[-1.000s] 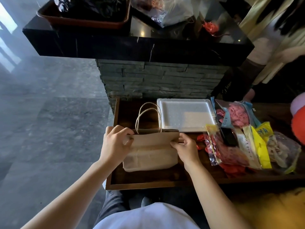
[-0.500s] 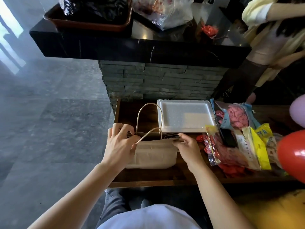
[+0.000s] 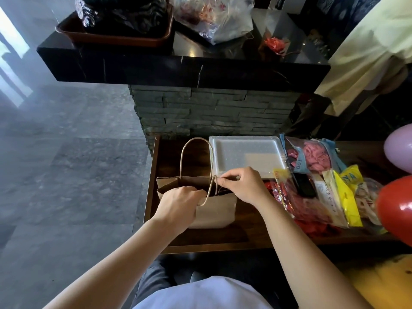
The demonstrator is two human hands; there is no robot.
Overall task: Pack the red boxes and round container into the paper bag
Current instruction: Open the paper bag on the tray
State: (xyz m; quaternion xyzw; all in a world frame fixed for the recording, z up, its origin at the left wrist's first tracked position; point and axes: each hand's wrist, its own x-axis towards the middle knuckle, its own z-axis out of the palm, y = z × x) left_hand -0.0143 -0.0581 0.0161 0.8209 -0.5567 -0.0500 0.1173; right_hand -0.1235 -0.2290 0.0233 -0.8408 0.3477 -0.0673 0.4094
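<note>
1. On the wooden counter (image 3: 200, 239), near its left end, stands the paper bag (image 3: 214, 208), mouth open.
2. Left hand (image 3: 178, 204) grips the bag's near rim, fingers curled over it.
3. Right hand (image 3: 243, 186) pinches the far rim by a twine handle (image 3: 210, 188).
4. Just behind lies a white foam tray (image 3: 245, 152); packets of balloons (image 3: 312, 157) sit to the right.

"100" on balloon packet (image 3: 310, 157)

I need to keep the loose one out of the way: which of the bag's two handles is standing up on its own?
The far handle, arching up beside the foam tray. The near handle droops across the bag's front, pinched by the right hand.
</note>
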